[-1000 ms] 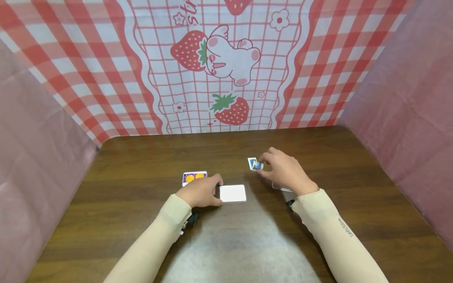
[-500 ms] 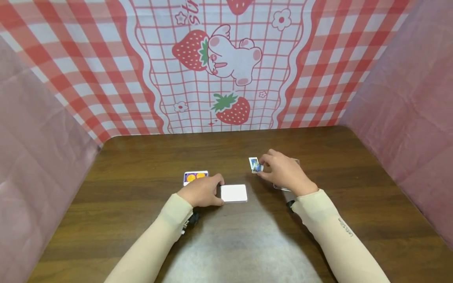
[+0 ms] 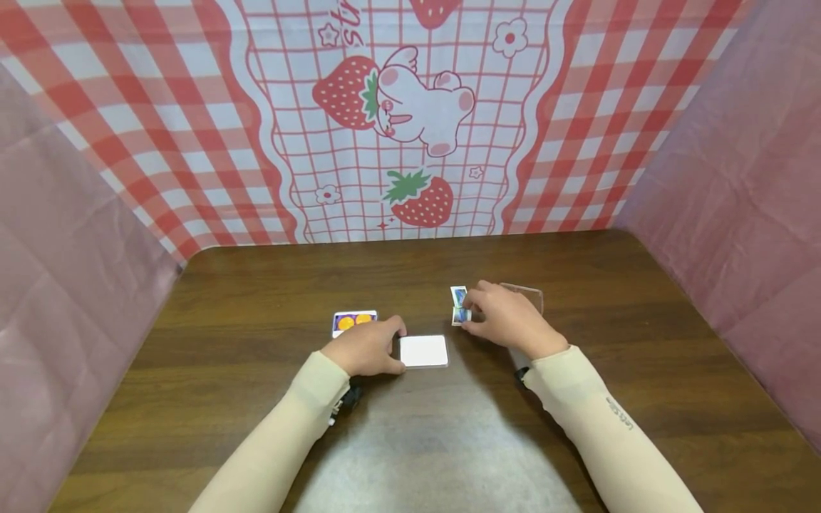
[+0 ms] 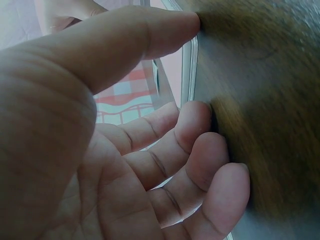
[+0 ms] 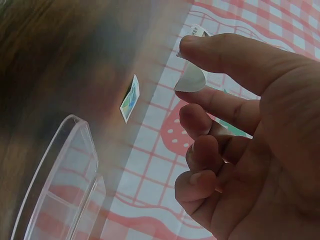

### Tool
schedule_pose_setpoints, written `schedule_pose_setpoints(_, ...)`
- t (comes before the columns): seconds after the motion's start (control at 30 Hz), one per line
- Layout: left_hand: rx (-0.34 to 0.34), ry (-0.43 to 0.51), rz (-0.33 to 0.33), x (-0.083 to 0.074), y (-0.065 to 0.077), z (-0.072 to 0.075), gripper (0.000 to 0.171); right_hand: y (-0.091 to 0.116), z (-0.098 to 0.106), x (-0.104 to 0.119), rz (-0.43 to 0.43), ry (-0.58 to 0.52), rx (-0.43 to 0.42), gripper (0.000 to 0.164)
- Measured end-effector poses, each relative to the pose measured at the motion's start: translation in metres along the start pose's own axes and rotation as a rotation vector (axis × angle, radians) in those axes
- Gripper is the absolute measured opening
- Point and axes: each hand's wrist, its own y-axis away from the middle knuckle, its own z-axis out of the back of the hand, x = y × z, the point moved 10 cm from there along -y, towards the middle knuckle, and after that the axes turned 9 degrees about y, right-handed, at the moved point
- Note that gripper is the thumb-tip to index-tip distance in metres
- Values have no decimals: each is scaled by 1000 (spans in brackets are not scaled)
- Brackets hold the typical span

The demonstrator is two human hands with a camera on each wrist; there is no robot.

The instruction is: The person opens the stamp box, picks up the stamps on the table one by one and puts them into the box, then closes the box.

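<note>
My right hand (image 3: 509, 320) pinches a small postage stamp (image 3: 460, 317) between thumb and forefinger. In the right wrist view that stamp (image 5: 192, 79) is bowed, its pale back and toothed edge showing. A second stamp (image 3: 457, 294) with a blue picture lies on the table just beyond it. My left hand (image 3: 365, 347) holds a flat clear-edged case with a white face (image 3: 424, 351) at its left end, thumb at the near corner and forefinger at the far one. In the left wrist view the other fingertips (image 4: 232, 185) rest on the table, bent.
A card with orange rounds on purple (image 3: 355, 318) lies behind my left hand, partly covered. Beyond my right hand is a clear plastic box or lid (image 3: 531, 292), mostly hidden by the hand. A checked strawberry cloth (image 3: 410, 142) hangs behind the wooden table (image 3: 288, 278).
My right hand has moved slightly left and nearer with the stamp, which now sits lower and overlaps the other stamp less. More of the clear plastic shows. My left hand keeps its place.
</note>
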Motion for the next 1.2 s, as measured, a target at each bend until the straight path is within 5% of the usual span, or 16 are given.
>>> schedule_pose_setpoints(0.77, -10, -7, -8, -1, -1, 0, 46, 2, -19, 42, 192, -43, 81, 18)
schedule_pose_setpoints(1.2, -6, -9, -5, -1, -1, 0, 46, 4, -23, 52, 207, -26, 89, 20)
